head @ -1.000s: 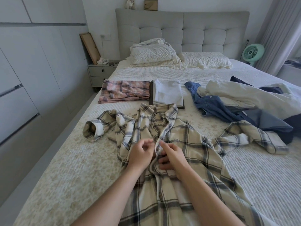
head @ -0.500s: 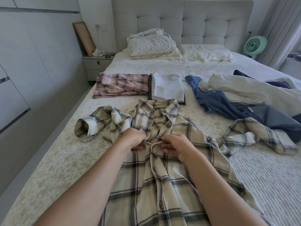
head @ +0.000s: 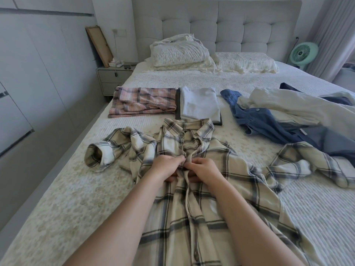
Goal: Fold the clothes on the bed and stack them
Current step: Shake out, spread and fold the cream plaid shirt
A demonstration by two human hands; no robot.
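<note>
At the near centre of the bed (head: 57, 198) lay the beige plaid shirt (head: 192, 217), front up, collar toward the far side, its two front edges brought together along the middle. Left hand (head: 166, 167): fingers curled, pinching the left front edge just below the collar. Right hand (head: 204, 168): fingers curled, pinching the right front edge; the two hands nearly touched at the placket. Whether a button sat between the fingers could not be told. Left sleeve (head: 107, 155) of the shirt: bunched out to the left, cuff rolled and open. Right sleeve (head: 307, 166): spread out to the right, its far end lying against the blue garment.

Far of the shirt collar, folded items: a pink plaid garment (head: 144, 102) on the left, and just beside it a white garment (head: 199, 104) lying on a dark folded piece (head: 177, 106), the collar touching this stack's near edge.

Right side of the bed, unfolded: a blue denim shirt (head: 269, 121), with a cream garment (head: 297, 106) lying partly over it and dark navy cloth (head: 288, 86) showing behind.

Far end: pillows (head: 178, 52) against a grey tufted headboard (head: 249, 22). Left of the bed, a nightstand (head: 113, 77) with a wooden frame (head: 99, 45) leaning on the wall above it. Far right, a green fan (head: 303, 52) beside a curtain (head: 334, 31).
</note>
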